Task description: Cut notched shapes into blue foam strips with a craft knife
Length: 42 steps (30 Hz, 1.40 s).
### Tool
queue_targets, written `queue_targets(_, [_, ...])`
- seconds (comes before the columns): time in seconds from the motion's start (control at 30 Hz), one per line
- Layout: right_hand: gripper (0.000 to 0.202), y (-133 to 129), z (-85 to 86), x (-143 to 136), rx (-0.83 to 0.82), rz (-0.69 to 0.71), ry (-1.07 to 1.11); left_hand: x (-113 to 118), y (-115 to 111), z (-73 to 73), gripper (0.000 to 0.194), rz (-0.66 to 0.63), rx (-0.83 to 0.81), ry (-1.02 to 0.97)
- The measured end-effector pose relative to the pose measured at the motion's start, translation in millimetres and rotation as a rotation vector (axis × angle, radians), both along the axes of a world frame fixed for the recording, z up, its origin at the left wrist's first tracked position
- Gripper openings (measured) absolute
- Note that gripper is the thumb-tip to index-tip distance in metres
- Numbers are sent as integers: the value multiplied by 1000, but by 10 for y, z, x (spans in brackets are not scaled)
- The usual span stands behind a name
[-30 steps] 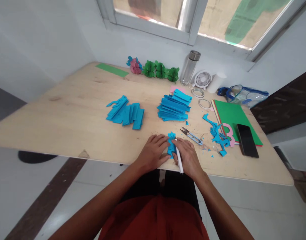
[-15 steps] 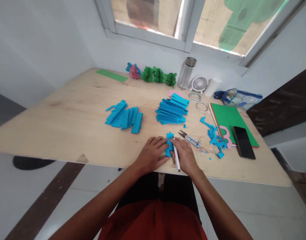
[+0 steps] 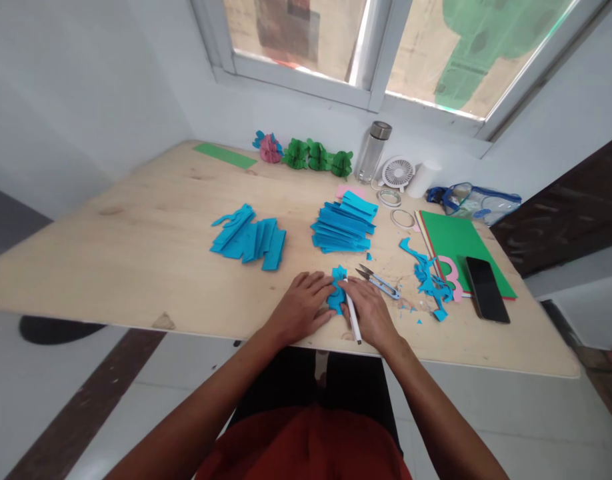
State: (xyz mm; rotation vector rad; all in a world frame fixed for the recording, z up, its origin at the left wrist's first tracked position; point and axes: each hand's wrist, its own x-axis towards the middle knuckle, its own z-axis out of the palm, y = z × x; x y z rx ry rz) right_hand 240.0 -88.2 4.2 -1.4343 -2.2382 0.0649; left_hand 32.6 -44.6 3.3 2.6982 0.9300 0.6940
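Observation:
At the table's front edge, a small blue cut-paper piece [image 3: 338, 301] with a notched outline lies between my hands. My left hand [image 3: 306, 303] rests flat on the wood, fingers stretched, its fingertips touching the paper's left side. My right hand [image 3: 369, 308] is closed around a white pen [image 3: 353, 313], which slants across the paper's right side; the pen's upper end is partly covered by the fingers. Just beyond the right hand lie thread snips [image 3: 379, 281] with blue handles, blades apart.
Folded blue paper strips [image 3: 343, 223] form a stack ahead, with another blue pile [image 3: 251, 237] to the left. Blue scraps [image 3: 429, 277], a phone [image 3: 487, 290] and green sheets [image 3: 456, 243] lie right. A glass bottle [image 3: 373, 153] and small fan [image 3: 397, 173] stand behind.
The view has tilted up slightly, so the table sits a little lower in it. Both hands stay in nearly the same place, with the pen still in my right hand.

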Motion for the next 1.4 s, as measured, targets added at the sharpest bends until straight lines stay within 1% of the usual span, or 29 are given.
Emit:
queue_targets(0.2, [46,6,-5,49,8,34,-4,19,-4,33,46,31,-19,-4])
queue_targets(0.33, [44,6,15,87,21,75,-8,21,-3,48,48,19,-8,-7])
queue_targets(0.53, [43,0,20,109,30,83,2,16,8,23,46,27,-17,-17])
queue_targets(0.67, [44,3,-2,104,36,85,21,13,17,6,41,17,-19,-16])
queue_targets(0.93, [46,11,-7,101,34,108,19,11,9,35,40,11,-44,-4])
queue_targets(1.1, [45,23,1,98,36,104,16,12,8,28,39,11,-48,-6])
queue_targets(1.4, [40,46,21,25,41,51,10,-5,24,-3,37,-6,-39,-14])
